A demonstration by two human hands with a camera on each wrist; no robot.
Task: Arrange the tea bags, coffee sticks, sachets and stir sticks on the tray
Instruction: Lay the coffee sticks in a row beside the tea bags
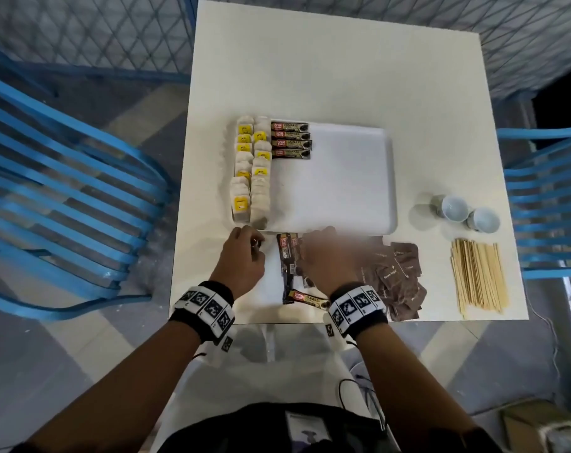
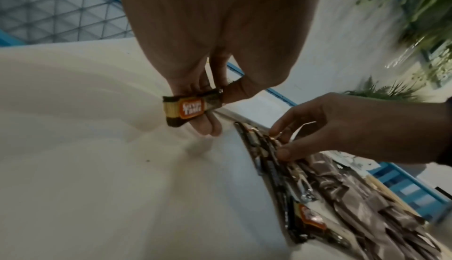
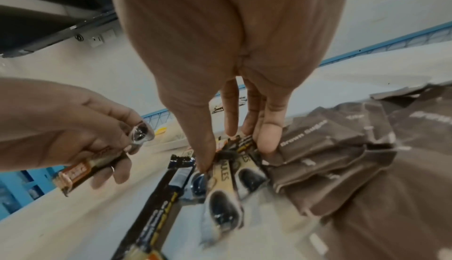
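Note:
My left hand [image 1: 255, 246] holds one coffee stick [image 2: 187, 109] pinched between thumb and fingers, just off the white tray's [image 1: 343, 184] near left corner. My right hand [image 3: 234, 154] pinches the far end of a coffee stick in the loose pile of coffee sticks [image 1: 289, 268] on the table in front of the tray. On the tray, tea bags [image 1: 252, 168] lie in two columns along the left edge, and several coffee sticks [image 1: 290, 140] are stacked beside them at the far left. Brown sugar sachets [image 1: 397, 279] are heaped right of my right hand. Wooden stir sticks [image 1: 477, 277] lie further right.
Two small white cups [image 1: 467, 213] lie on their sides right of the tray. The white table [image 1: 326, 70] is flanked by blue slatted chairs [image 1: 65, 191] on both sides. Most of the tray's surface is bare.

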